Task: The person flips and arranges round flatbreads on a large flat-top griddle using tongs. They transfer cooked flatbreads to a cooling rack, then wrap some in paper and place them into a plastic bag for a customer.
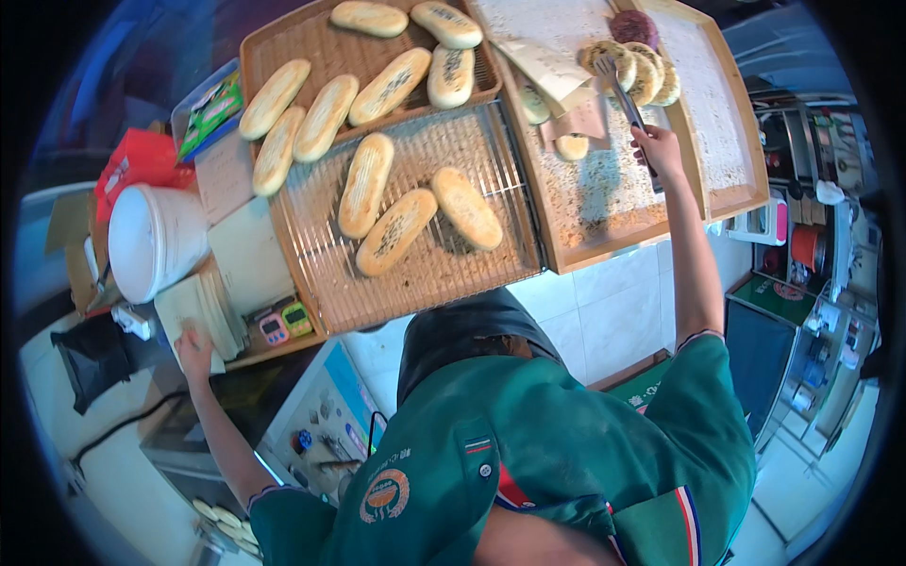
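My right hand [657, 153] is closed round the handles of metal tongs [625, 102]. Their tips reach over round flatbreads [647, 77], which stand overlapped at the far end of a wooden tray; whether the tips grip one I cannot tell. Over at the left, my left hand [194, 353] has its fingers pinched on the near end of a stack of paper bags [200, 309]. An open brown paper bag [552, 74] lies left of the tongs, with a small piece of bread [571, 147] just below it.
Long oval breads [365, 185] lie on a wire rack [326, 274] and a brown tray [283, 47] behind it. A white bucket [142, 241] stands beyond my left hand, and two small timers [285, 323] sit right of it. A dark purple round bread [634, 30] is at the far right.
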Motion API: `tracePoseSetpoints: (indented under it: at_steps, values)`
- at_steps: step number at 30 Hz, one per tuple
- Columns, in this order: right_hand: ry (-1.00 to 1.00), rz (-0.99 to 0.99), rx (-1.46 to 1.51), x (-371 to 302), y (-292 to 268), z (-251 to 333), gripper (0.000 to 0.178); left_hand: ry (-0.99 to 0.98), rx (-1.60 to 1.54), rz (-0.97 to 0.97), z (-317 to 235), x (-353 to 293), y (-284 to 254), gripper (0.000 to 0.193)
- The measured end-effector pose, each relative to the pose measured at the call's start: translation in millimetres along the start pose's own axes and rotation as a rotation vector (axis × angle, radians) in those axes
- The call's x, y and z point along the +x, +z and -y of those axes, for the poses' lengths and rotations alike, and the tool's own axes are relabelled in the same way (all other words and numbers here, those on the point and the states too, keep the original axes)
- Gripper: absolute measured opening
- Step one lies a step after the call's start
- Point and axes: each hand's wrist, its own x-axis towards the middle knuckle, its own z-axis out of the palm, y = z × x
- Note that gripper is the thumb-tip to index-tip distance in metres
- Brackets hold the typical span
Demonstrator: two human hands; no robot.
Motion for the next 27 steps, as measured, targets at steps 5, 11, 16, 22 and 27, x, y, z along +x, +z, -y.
tracePoseSetpoints:
  at_steps: [5, 11, 16, 22, 27]
  values:
    - [-0.004, 0.086, 0.421, 5, 7, -7, 0.023, 0.075, 0.227, -0.204, -30, -7, 4, 0.02]
    - [-0.237, 0.1, 0.554, -115, -6, -13, 0.025, -0.066, 0.024, -0.348, -95, -58, -47, 0.011]
    - [-0.304, 0.36, 0.467, -207, 23, 19, 0.029, 0.48, -0.341, -0.239, -281, -96, -46, 0.009]
    - [-0.127, 0.799, 0.56, -273, 71, 26, 0.045, 0.729, -0.514, 0.04, -464, -118, -6, 0.015]
    - [-0.004, 0.713, 0.566, -286, 74, -4, 0.047, 0.65, -0.708, 0.144, -481, -121, 7, 0.012]
